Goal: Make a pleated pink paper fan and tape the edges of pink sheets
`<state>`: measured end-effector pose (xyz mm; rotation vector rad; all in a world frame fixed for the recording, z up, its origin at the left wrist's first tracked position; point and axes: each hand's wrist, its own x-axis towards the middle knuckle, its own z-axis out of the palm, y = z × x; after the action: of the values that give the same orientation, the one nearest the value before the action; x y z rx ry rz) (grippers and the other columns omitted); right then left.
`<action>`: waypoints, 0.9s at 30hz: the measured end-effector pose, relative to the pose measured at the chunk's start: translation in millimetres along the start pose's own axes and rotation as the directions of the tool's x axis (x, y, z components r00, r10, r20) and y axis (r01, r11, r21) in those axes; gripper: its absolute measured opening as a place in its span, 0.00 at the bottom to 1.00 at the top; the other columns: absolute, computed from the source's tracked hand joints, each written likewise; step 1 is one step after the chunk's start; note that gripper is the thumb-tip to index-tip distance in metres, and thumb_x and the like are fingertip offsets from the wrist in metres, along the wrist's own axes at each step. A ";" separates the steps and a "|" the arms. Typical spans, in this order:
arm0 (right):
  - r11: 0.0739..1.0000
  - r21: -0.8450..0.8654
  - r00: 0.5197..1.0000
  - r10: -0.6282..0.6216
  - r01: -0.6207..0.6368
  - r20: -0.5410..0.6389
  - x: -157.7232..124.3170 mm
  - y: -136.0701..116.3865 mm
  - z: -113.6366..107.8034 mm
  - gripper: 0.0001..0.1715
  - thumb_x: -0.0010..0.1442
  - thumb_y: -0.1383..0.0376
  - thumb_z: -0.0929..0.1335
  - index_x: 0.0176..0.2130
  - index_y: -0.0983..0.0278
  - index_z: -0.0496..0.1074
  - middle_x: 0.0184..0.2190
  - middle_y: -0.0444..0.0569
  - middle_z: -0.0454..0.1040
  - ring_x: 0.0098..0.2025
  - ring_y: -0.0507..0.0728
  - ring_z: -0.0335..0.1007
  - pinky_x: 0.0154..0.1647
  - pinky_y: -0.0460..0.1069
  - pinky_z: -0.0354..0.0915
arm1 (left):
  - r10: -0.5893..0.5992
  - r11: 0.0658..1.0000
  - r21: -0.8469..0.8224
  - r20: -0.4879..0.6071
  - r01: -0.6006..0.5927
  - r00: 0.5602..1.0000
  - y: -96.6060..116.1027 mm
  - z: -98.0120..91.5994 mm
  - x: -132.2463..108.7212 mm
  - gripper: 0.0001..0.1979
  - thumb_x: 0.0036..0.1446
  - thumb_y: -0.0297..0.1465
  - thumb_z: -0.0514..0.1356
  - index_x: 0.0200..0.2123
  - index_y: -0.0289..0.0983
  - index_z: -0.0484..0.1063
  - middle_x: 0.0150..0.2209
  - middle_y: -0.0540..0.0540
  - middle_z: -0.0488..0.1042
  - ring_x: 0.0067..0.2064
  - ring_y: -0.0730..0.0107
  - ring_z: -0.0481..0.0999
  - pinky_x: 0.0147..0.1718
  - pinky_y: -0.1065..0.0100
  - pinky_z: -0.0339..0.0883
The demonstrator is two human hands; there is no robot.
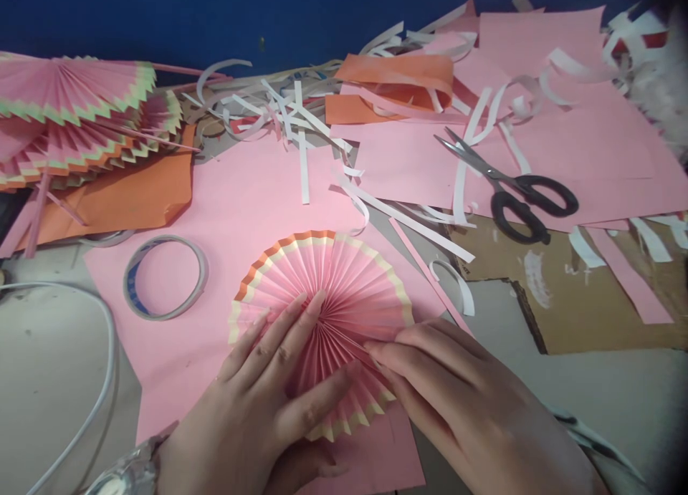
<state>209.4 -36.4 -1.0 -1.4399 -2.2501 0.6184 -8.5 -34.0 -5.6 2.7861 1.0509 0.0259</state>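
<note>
At seven o'clock the left hand (241, 409) is lying palm down, fingers pointing toward one and thumb spreading toward two, while at five o'clock the right hand (462, 395) is pinching with bent fingers aimed toward ten.

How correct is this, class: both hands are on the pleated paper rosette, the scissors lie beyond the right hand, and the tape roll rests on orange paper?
The surface is wrong: the head view shows the tape roll on pink paper, not orange. The left hand and right hand are on the pleated paper rosette, with scissors beyond the right.
</note>
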 end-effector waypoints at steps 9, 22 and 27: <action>1.000 0.005 1.000 -0.006 0.006 0.008 2.0 0.0 0.4 0.17 0.65 0.66 0.56 0.31 0.62 0.68 0.29 0.45 0.72 0.33 0.54 0.67 0.37 0.51 0.67 | -0.006 1.000 -0.024 -0.007 0.006 1.000 0.1 0.4 -0.7 0.28 0.56 0.45 0.54 0.59 0.48 0.54 0.65 0.34 0.39 0.63 0.46 0.50 0.53 0.53 0.49; 1.000 -0.014 1.000 0.007 -0.007 0.011 -0.2 -3.1 -1.1 0.17 0.64 0.68 0.56 0.35 0.62 0.71 0.29 0.46 0.72 0.33 0.54 0.67 0.35 0.51 0.66 | -0.025 0.999 -0.043 -0.046 0.023 0.999 1.3 -0.6 0.2 0.26 0.54 0.45 0.56 0.56 0.49 0.59 0.65 0.41 0.44 0.61 0.46 0.53 0.54 0.53 0.49; 1.000 -0.002 0.999 0.006 -0.006 0.032 -0.8 -2.8 0.0 0.17 0.64 0.68 0.56 0.33 0.62 0.71 0.29 0.46 0.71 0.33 0.54 0.67 0.34 0.51 0.66 | -0.017 0.999 -0.028 -0.032 0.016 0.999 2.2 -1.3 0.1 0.27 0.54 0.43 0.57 0.56 0.46 0.58 0.65 0.37 0.44 0.62 0.45 0.50 0.54 0.52 0.48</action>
<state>207.6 -38.1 0.5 -1.4480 -2.2717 0.6458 -7.1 -35.4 -3.9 2.7615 1.0722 0.0832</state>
